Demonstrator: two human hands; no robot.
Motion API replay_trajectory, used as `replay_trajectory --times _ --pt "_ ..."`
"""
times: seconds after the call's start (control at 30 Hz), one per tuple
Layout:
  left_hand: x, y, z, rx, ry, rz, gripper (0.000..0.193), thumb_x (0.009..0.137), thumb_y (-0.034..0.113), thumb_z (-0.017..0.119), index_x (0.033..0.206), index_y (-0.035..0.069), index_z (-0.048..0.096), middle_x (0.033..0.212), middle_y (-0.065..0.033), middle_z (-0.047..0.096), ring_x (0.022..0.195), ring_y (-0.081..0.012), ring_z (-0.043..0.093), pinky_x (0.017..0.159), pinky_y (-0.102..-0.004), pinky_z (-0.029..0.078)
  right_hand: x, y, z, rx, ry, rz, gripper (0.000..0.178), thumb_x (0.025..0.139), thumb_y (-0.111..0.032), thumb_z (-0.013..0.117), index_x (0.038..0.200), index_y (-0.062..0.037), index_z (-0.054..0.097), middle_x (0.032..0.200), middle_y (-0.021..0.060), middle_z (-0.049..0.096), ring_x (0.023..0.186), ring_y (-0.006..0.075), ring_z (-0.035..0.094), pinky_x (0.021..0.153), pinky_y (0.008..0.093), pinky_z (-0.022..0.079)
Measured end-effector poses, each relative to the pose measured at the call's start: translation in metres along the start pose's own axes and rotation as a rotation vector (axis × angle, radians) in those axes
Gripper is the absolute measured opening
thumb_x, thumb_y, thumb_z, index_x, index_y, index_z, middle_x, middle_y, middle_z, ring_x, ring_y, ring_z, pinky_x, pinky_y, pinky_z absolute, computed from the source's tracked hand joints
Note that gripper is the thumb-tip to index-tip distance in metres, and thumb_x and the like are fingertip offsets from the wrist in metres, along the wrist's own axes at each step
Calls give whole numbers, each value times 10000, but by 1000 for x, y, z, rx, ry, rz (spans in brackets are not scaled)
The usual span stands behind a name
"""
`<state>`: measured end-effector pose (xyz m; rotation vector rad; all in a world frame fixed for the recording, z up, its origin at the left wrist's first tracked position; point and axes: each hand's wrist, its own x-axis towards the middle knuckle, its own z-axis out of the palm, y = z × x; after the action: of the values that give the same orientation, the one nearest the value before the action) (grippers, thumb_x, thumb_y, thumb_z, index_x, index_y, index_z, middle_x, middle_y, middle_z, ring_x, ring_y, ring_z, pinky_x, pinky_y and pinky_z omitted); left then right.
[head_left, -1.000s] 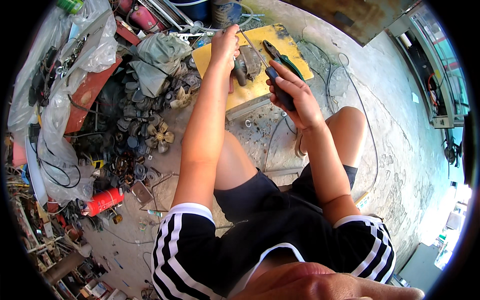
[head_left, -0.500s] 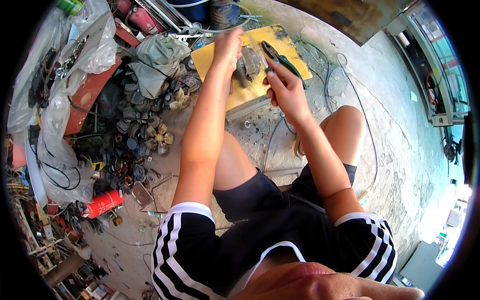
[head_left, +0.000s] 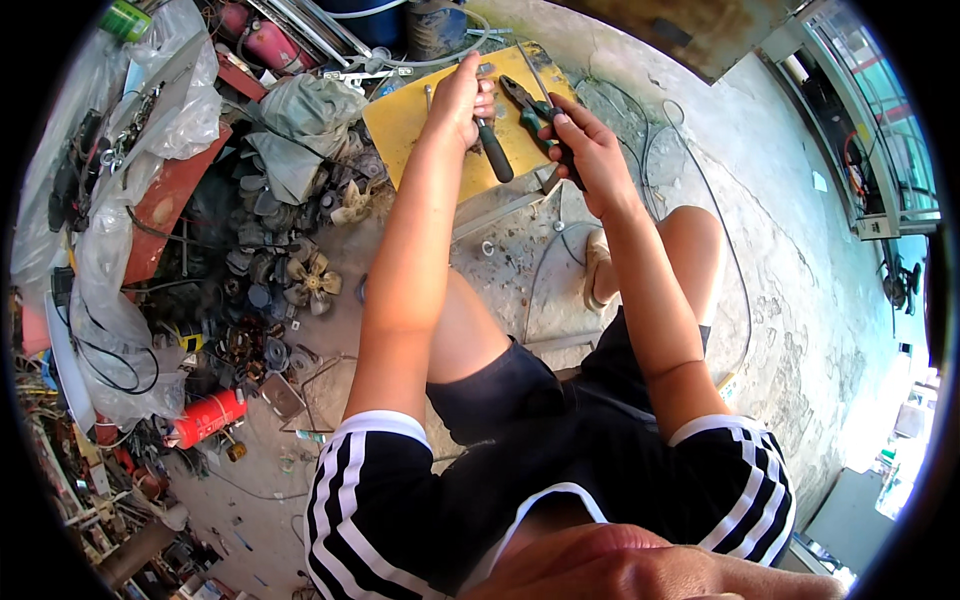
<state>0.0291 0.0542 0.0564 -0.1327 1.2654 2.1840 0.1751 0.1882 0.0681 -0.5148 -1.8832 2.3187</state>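
Observation:
My left hand (head_left: 462,105) is closed around a hammer above a yellow board (head_left: 405,125). The hammer's black grip (head_left: 494,152) points toward me, and its small grey head shows past my fingers. In my right hand (head_left: 590,150) is a screwdriver (head_left: 537,75), its thin metal shaft pointing away from me and its dark handle in my fist. Between the two hands lie pliers (head_left: 528,112) with green-and-black handles, jaws toward the far side. A thin metal rod (head_left: 429,98) is on the board left of my left hand.
Left of the board are a grey cloth bag (head_left: 310,110), a heap of motor parts (head_left: 260,265) and a fan blade (head_left: 314,282). A red cylinder (head_left: 208,417) lies lower left. Cables (head_left: 700,165) run over the concrete floor at right. A metal bar (head_left: 505,215) edges the board.
The slotted metal part that was on the board between my hands is no longer visible there. My hands have moved slightly apart, and the hammer and screwdriver show more clearly.

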Motion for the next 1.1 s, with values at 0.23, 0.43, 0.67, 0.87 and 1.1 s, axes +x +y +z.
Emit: replay_trajectory --times 0.23,0.43,0.67,0.87,1.1 --pt "-8 16 -19 -131 -164 -97 323 973 391 569 897 88 487 633 35 419 438 -38 321 390 -185 235 35 39 -42 -1010 255 -288 445 885 -246 603 1297 -81 569 1080 197 679 957 356 664 868 403 511" --pt "-10 15 -25 -169 -232 -102 326 971 382 572 886 78 488 637 35 421 443 -40 327 403 -189 245 75 60 -50 -1179 297 -539 383 854 -147 620 1236 -120 608 1061 153 671 1054 367 605 925 443 478" --pt "-11 21 -35 -227 -286 -133 337 980 362 550 1070 37 554 635 52 397 452 -36 310 414 -193 236 109 55 -59 -1196 189 -609 325 845 -96 609 1166 -116 653 1053 154 689 977 355 651 860 446 506" --pt "-5 27 -52 -397 -305 -74 332 973 315 543 1114 15 555 657 29 426 463 -58 334 421 -207 258 148 42 -70 -1208 -9 -289 316 875 -292 639 1144 -144 709 1084 151 702 1021 326 665 893 405 515" --pt "1 27 -55 -685 -350 161 354 974 275 432 1096 -29 567 706 -12 467 529 -91 372 514 -242 314 121 0 -27 -850 7 -474 364 927 -364 589 1084 -58 709 1009 167 715 955 306 690 844 379 524"
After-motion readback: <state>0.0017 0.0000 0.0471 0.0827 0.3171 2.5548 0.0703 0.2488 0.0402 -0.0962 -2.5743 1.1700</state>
